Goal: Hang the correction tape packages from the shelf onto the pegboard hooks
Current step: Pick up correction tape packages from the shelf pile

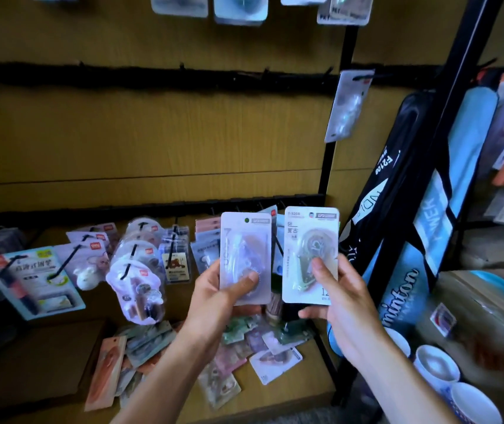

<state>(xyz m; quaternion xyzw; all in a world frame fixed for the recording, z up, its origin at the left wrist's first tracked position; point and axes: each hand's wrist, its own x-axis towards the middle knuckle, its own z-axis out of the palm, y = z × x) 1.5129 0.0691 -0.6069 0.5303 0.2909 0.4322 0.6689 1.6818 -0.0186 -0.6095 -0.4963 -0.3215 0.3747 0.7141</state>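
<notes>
From the head camera, each hand holds one correction tape package upright, face toward the person, in front of the lower rail of hooks. The left hand [217, 289] pinches the pale package [245, 257] near its bottom edge, thumb pressed on the front and fingers curled behind; the right hand [339, 298] holds the white package [310, 254] the same way, thumb on the clear bubble. The two cards stand just beside each other, apart from the board. More packages lie in a loose pile on the shelf [306, 377] below the hands. One package [347, 105] already hangs from the upper rail [152, 79] at its right end, and bare hooks stick out along that rail to its left. To do this step well, I would judge it best to hang one card at a time: raise it toward a bare hook, keep the pinch low so the top stays free, line the hanging hole up with the hook tip and slide the card back fully. The holes themselves are too blurred to make out here.
</notes>
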